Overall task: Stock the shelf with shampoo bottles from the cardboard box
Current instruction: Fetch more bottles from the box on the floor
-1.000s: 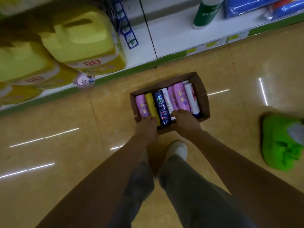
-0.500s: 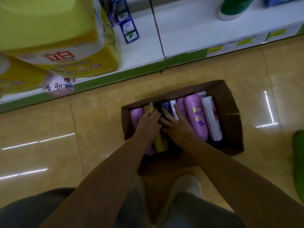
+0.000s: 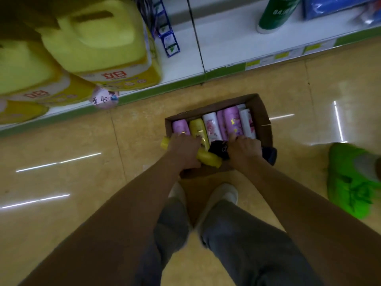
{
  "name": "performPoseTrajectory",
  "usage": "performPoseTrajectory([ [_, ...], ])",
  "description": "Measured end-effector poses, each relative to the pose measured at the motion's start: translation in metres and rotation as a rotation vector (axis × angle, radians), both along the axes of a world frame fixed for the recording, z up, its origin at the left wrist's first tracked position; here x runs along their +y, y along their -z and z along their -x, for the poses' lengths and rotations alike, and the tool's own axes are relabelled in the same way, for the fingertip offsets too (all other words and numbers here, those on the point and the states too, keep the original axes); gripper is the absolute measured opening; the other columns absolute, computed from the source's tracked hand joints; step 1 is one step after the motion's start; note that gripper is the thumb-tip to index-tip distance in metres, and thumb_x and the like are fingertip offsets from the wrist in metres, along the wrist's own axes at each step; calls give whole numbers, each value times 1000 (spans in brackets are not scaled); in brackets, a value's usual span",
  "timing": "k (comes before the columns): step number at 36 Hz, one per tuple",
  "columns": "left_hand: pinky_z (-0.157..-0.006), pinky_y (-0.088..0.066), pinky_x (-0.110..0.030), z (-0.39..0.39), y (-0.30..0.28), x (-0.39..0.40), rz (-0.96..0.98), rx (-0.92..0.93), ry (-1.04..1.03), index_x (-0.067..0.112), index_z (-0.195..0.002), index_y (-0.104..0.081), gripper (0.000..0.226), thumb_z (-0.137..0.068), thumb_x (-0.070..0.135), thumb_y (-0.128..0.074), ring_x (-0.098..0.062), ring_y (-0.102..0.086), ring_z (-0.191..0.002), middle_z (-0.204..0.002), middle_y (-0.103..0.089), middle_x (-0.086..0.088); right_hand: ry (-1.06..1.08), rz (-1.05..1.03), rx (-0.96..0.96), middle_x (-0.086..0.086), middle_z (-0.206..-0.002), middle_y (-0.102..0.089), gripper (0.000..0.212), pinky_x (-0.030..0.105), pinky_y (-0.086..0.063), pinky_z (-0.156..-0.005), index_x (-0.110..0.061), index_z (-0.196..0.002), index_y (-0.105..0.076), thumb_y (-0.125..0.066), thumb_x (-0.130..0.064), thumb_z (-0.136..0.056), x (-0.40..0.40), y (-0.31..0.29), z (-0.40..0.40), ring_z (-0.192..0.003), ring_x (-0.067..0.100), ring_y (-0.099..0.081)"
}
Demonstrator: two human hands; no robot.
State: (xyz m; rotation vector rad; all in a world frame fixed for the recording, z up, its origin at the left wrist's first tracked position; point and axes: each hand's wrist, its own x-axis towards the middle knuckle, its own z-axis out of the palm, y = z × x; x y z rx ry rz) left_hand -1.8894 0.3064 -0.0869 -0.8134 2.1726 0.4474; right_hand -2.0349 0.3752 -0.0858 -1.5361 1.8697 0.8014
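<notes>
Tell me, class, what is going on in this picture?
A person stands over a cardboard box on a shop floor beside a low shelf. The left hand grips a yellow bottle and the right hand grips a dark bottle, both held crosswise over the near end of the box. Pink, yellow and white bottles lie in a row inside it. Neither held bottle is on the shelf yet.

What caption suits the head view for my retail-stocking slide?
Left hand grips a yellow bottle, right hand a dark bottle, over the cardboard box.
</notes>
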Motion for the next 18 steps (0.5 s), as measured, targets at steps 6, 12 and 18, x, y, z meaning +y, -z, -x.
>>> performPoseTrajectory([
  [6, -80, -46, -37, -7, -92, 2, -122, 43, -242, 13, -101, -60, 49, -79, 58, -60, -28, -59, -99, -107, -63, -10, 342, -32, -59, 15, -123, -52, 55, 38, -45, -89, -6, -130, -35, -60, -30, -88, 7, -99, 9, -110, 31, -56],
  [12, -90, -47, -37, -16, -176, 3, -367, 133, -753, 13, -135, -42, 81, -73, 61, -62, -28, -53, -112, -129, -52, -10, 769, 37, -354, 17, -125, -56, 67, 36, -46, -88, -4, -133, -38, -66, -39, -83, 7, -190, 17, -112, 32, -56],
  [18, -96, -48, -41, -14, -260, 6, -559, 260, -1083, 23, -146, -20, 130, -38, 67, -75, -24, -50, -120, -140, -44, -3, 1204, 101, -771, 19, -116, -58, 64, 43, -49, -84, -16, -126, -37, -67, -31, -73, 3, -265, 2, -93, 30, -57],
])
